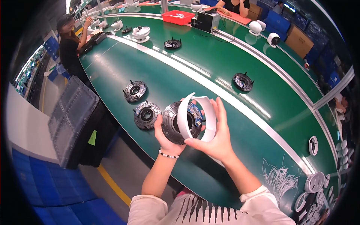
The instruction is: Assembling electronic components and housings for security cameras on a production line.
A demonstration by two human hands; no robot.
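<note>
My left hand [169, 141] grips a round black plastic base [170, 120] from its left side and from below. A blue circuit board [195, 114] with small parts sits on the right part of that base. With thumb and fingers, my right hand [220, 139] holds a white curved ring-shaped shell [211, 112], tilted on edge over the base. Where the ring meets the base, I cannot tell whether they touch. Beside my left hand lies a similar black base [140, 119] with electronics on it, and another black base [130, 95] lies just beyond.
On the belt beyond the white rail are more black bases [243, 83]. White strips [280, 179] and white rings [314, 182] lie at the right. A red tray [175, 18] and black equipment [204, 22] stand far off. A co-worker [69, 41] and plastic crates [69, 112] are at the left.
</note>
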